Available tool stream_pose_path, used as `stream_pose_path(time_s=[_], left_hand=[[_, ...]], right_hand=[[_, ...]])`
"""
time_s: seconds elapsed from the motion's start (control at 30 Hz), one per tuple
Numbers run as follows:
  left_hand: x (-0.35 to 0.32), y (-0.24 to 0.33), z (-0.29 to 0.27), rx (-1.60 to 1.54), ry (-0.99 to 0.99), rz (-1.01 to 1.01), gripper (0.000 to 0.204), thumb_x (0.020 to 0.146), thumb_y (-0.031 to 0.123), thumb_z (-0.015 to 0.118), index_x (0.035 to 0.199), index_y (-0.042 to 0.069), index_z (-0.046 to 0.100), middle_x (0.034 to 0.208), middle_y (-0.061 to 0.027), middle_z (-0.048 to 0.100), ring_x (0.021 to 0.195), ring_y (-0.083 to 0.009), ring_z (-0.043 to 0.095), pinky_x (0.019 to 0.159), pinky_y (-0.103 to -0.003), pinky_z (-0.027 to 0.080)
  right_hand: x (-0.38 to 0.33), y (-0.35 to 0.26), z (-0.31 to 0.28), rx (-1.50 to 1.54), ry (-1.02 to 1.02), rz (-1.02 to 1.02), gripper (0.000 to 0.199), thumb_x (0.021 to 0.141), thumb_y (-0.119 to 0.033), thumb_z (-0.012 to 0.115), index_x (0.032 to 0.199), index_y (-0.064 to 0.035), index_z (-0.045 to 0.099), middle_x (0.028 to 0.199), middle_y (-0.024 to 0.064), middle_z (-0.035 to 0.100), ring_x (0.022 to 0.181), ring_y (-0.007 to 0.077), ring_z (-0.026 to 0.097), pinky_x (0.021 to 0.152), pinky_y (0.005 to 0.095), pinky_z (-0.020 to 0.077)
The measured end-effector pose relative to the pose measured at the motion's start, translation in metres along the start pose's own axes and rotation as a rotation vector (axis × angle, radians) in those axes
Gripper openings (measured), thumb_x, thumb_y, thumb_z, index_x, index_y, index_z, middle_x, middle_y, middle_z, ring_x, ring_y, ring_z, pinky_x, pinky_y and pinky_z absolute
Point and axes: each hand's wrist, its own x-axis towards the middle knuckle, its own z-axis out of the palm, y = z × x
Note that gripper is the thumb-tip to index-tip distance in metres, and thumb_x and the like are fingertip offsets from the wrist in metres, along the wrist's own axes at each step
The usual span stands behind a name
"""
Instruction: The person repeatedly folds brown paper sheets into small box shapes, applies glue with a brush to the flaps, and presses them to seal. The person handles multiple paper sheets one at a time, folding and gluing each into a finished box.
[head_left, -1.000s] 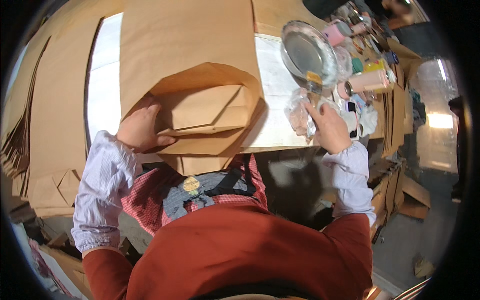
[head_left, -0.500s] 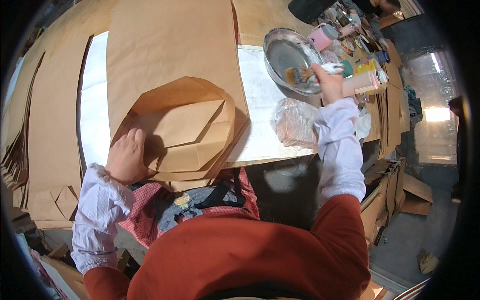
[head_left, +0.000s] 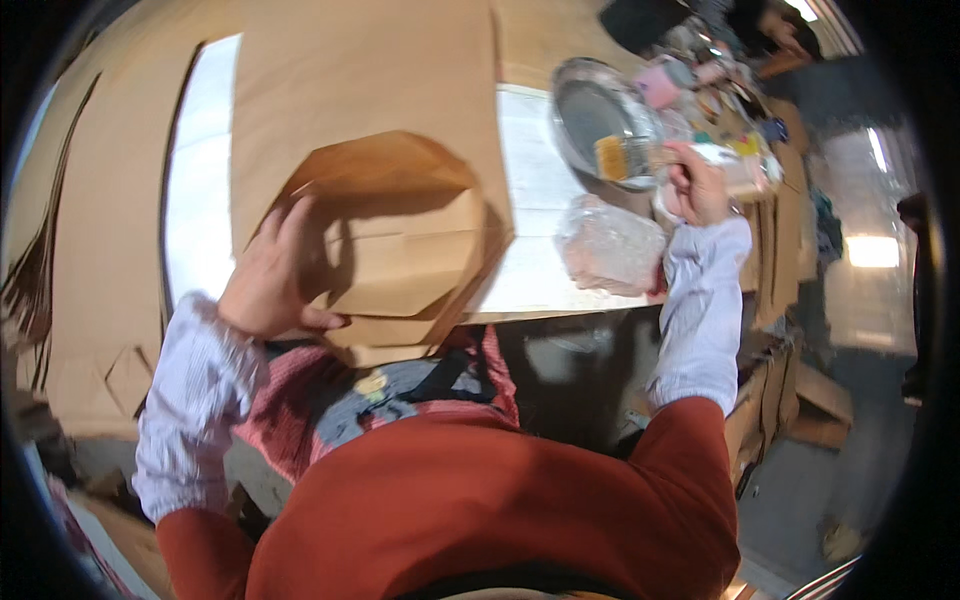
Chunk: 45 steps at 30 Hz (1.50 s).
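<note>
On table (head_left: 540, 190), near edge: folded brown bag (head_left: 400, 240), flaps open, lying on larger brown sheets (head_left: 100, 200). Left hand (head_left: 275, 275) flat on bag's left side, fingers spread, thumb along lower fold. Right hand (head_left: 697, 185) closed round brush (head_left: 625, 158), bristles over metal bowl (head_left: 600, 120). Just below bowl: crumpled clear plastic (head_left: 610, 245), contents unreadable. Beyond bowl: clutter of small containers (head_left: 700, 85), blurred, partly cut off by rim. Bag's near end hidden behind forearm and chest.
</note>
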Motion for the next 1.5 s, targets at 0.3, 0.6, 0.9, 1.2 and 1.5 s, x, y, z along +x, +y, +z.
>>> stream_pose_path(time_s=[0.3, 0.6, 0.9, 1.2, 1.5], left_hand=[[-0.009, -0.017, 0.007, -0.189, -0.122, -0.059, 0.139, 0.048, 0.032, 0.097, 0.153, 0.007, 0.01, 0.146, -0.0253, 0.033, 0.135, -0.0435, 0.034, 0.113, -0.045, 0.033], [-0.007, -0.012, 0.011, -0.119, -0.098, -0.097, 0.132, 0.05, 0.029, 0.094, 0.153, 0.008, 0.014, 0.137, -0.0251, 0.042, 0.125, -0.0444, 0.045, 0.106, -0.045, 0.041], [-0.005, -0.01, 0.015, -0.047, -0.075, -0.096, 0.118, 0.057, 0.03, 0.089, 0.149, 0.005, 0.02, 0.134, -0.024, 0.044, 0.122, -0.0419, 0.048, 0.103, -0.044, 0.043], [-0.002, -0.021, 0.003, 0.129, -0.216, 0.025, 0.053, 0.065, 0.041, 0.08, 0.084, -0.006, 0.064, 0.095, -0.0207, 0.064, 0.097, -0.037, 0.062, 0.088, -0.041, 0.051], [-0.005, -0.02, 0.006, 0.071, -0.193, 0.015, 0.048, 0.069, 0.032, 0.081, 0.087, -0.004, 0.053, 0.082, -0.0202, 0.059, 0.085, -0.0391, 0.06, 0.074, -0.046, 0.048]], right_hand=[[-0.139, 0.06, 0.294, 0.004, -0.349, -0.29, 0.014, 0.093, -0.012, 0.063, 0.089, 0.0004, 0.068, 0.078, 0.0021, 0.067, 0.068, 0.0074, 0.059, 0.059, 0.0255, 0.0481], [-0.133, 0.081, 0.321, -0.187, -0.451, -0.11, 0.017, 0.091, -0.018, 0.063, 0.086, -0.0022, 0.068, 0.069, 0.0004, 0.062, 0.061, 0.0075, 0.056, 0.055, 0.0255, 0.0443], [-0.108, 0.071, 0.234, -0.638, -0.295, -0.454, 0.014, 0.083, -0.012, 0.066, 0.075, -0.0005, 0.067, 0.062, 0.0085, 0.063, 0.056, 0.0113, 0.058, 0.055, 0.0268, 0.0455], [-0.123, 0.009, 0.224, -0.383, -0.622, -0.582, 0.014, 0.087, -0.008, 0.067, 0.098, -0.0011, 0.071, 0.086, 0.0115, 0.071, 0.074, 0.0183, 0.066, 0.067, 0.031, 0.0505], [-0.08, 0.061, 0.271, -0.715, -0.83, -0.833, 0.018, 0.083, -0.013, 0.069, 0.098, -0.0015, 0.069, 0.088, 0.0149, 0.068, 0.076, 0.0283, 0.066, 0.066, 0.0355, 0.0506]])
